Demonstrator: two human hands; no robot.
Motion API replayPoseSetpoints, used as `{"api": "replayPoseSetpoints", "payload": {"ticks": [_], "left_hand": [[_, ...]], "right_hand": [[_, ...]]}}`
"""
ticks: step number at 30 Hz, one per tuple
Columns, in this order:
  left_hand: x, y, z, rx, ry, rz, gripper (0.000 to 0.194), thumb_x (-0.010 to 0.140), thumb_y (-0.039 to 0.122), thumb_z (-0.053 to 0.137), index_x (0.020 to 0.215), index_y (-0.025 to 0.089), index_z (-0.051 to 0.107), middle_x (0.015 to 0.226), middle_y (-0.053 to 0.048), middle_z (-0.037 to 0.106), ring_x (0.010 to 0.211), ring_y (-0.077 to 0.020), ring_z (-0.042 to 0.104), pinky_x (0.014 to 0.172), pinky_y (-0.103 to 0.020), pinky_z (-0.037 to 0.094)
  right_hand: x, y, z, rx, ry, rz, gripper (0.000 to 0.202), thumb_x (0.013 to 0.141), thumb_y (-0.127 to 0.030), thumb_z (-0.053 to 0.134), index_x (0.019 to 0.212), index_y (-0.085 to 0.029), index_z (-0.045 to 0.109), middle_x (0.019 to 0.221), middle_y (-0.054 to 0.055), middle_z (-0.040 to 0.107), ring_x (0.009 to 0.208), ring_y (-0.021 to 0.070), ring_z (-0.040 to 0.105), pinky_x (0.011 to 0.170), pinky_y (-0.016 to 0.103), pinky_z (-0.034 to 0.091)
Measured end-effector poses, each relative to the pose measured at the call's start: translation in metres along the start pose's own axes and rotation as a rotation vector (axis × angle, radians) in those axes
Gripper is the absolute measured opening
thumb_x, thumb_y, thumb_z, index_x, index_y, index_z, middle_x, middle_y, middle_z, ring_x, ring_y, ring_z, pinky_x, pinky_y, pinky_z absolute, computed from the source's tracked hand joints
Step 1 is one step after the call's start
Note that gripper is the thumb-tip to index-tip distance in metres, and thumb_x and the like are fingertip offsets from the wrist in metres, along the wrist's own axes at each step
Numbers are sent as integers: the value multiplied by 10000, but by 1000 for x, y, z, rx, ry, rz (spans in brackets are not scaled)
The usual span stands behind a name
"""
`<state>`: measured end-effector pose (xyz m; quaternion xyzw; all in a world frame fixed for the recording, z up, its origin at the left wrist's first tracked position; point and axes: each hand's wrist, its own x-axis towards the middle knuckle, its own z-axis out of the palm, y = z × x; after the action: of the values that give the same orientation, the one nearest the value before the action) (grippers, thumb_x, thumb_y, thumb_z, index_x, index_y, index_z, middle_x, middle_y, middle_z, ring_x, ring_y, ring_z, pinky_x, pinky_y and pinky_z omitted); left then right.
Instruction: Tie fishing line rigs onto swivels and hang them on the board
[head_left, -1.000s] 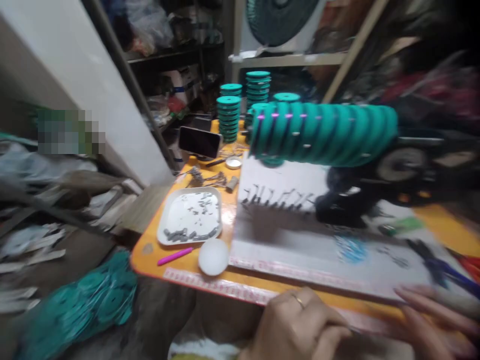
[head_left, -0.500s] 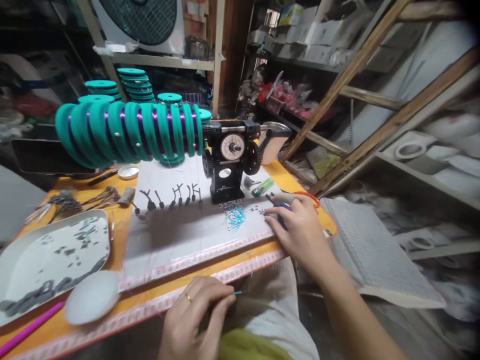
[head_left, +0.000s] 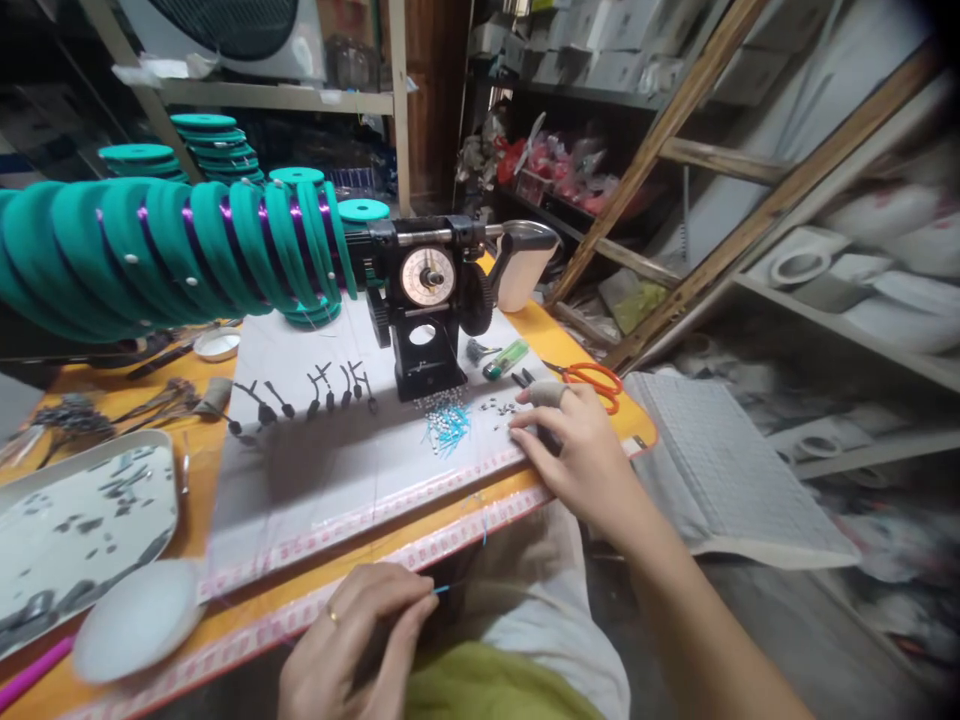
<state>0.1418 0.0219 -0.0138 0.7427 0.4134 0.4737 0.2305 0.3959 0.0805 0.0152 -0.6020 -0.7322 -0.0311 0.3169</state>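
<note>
With left hand (head_left: 330, 635), pinches a thin blue piece (head_left: 441, 590); with right hand (head_left: 581, 445), reaches to small dark bits (head_left: 499, 408) on white board (head_left: 405, 480); cannot tell whether grips any.

Hands (head_left: 352, 645) with thin gold ring (head_left: 332, 614) and greyish finger wrap (head_left: 547, 394), bare right forearm (head_left: 679, 595), yellow-green garment (head_left: 487, 685), whitish cloth (head_left: 559, 610)

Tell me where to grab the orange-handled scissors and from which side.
I'd take the scissors by the orange loops, coming from the right and above. They lie flat near the table's right end, loops toward that end, blades pointing left; the right hand sits on the near side.
</note>
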Motion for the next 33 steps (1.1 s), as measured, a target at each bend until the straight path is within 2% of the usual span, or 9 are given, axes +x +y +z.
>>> {"api": "replayPoseSetpoints", "payload": {"ticks": [3, 8, 17, 20, 26, 33], "left_hand": [[-1, 0, 1, -12, 18, -30, 151, 867, 84, 613, 891, 228, 647, 822, 26, 697, 752, -108, 681, 743, -181, 537], [1, -3, -4, 45, -44, 30, 152, 852, 81, 629, 909, 221, 645, 815, 12, 708, 741, -128, 698, 706, -191, 558], [0, -6, -5, 83, -70, 38, 154, 865, 81, 621, 929, 221, 631, 828, 3, 712, 762, -127, 705, 724, -194, 570], [-1, -4, -5, 75, -56, 18, 140, 870, 92, 624, 917, 223, 631, 821, 12, 715, 758, -122, 707, 726, -189, 571], [-3, -3, -5, 69, -36, 12, 156, 864, 78, 630, 924, 222, 631, 830, 13, 716, 768, -120, 707, 734, -187, 572], [-3, -2, -5, 55, -39, 10, 156, 865, 78, 630, 925, 222, 635, 828, 6, 713, 754, -125, 703, 718, -203, 576]], "right_hand": [[2, 1, 0, 20, -34, -16, 85, 867, -173, 675, 900, -211, 743, 1076, 81, 670, 1010, 272, 538, 924, 479, 478], [11, -2, 5, 33, -60, -54, 115, 875, -192, 679, 947, -225, 762, 1042, 97, 662, 1031, 281, 530, 923, 482, 485], [16, -1, 11, 24, -68, -105, 107, 901, -175, 640, 847, -217, 722, 972, 86, 659, 1002, 278, 534, 892, 464, 498], [12, -7, 13, 8, -55, -97, 144, 912, -132, 596, 834, -190, 702, 928, 98, 661, 978, 286, 530, 881, 475, 492], [-8, -18, 14, 13, 34, -34, 96, 896, -185, 650, 847, -188, 733, 877, 97, 657, 902, 270, 522, 820, 453, 491], [-26, -31, 21, 39, 127, 3, 80, 888, -223, 683, 884, -249, 760, 949, 64, 705, 972, 278, 542, 870, 488, 433]]}}
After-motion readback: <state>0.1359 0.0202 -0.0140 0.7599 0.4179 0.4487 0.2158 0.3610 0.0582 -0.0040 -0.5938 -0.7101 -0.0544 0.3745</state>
